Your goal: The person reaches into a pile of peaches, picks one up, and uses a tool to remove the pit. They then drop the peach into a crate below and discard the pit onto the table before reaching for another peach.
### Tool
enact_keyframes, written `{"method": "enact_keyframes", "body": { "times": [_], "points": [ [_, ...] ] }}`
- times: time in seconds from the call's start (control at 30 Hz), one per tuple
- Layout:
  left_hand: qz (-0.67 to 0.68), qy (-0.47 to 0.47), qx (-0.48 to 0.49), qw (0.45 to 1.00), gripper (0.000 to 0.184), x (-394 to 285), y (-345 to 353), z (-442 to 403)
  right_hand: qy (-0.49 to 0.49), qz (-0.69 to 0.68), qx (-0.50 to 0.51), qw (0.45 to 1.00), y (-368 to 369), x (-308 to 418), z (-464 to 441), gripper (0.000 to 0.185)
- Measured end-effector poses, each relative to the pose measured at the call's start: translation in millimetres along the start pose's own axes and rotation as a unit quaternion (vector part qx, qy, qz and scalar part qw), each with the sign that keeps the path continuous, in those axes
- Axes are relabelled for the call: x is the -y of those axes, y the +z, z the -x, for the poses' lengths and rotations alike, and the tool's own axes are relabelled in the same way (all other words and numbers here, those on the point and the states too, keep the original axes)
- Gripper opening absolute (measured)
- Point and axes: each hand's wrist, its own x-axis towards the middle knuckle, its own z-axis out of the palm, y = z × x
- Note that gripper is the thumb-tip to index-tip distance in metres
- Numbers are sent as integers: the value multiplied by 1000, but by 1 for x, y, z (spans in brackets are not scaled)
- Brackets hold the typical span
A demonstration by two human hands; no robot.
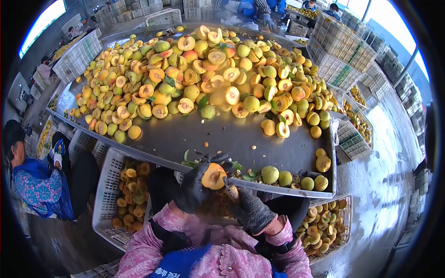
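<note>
Curled left hand (pixel 192 186) holds a peach half (pixel 213 177); closed right hand (pixel 256 214) slants a tool (pixel 232 191) at its right edge.

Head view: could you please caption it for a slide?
Gloved left hand holds a halved fruit, right hand a small tool, at a metal table heaped with more fruit.

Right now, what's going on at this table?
The left hand holds a cut fruit, cut face showing; the right hand has a small tool at its edge. Both work at the near edge of the metal table, where a big heap of fruit, much of it cut, lies. Fruit-filled crates stand below.
</note>
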Motion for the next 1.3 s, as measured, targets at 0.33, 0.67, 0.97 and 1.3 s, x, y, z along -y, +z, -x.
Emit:
{"method": "enact_keyframes", "body": {
  "times": [0.33, 0.67, 0.97, 1.3],
  "points": [
    [-21, 25, -78, 996, 25, 10, 25, 24, -29, 118, -85, 989, 20, 1, 3, 38],
    [-77, 34, -142, 986, 26, 35, 35, 30, 1, 228, -39, 973, 35, -19, 1, 45],
    [-242, 121, -142, 952, 30, 34, 31, 36, 52, 208, 22, 977, 31, -12, 1, 43],
    [-280, 117, 40, 952, 27, 38, 1, 26, 65, 168, 76, 981, 21, -17, 4, 41]
  ]
}}
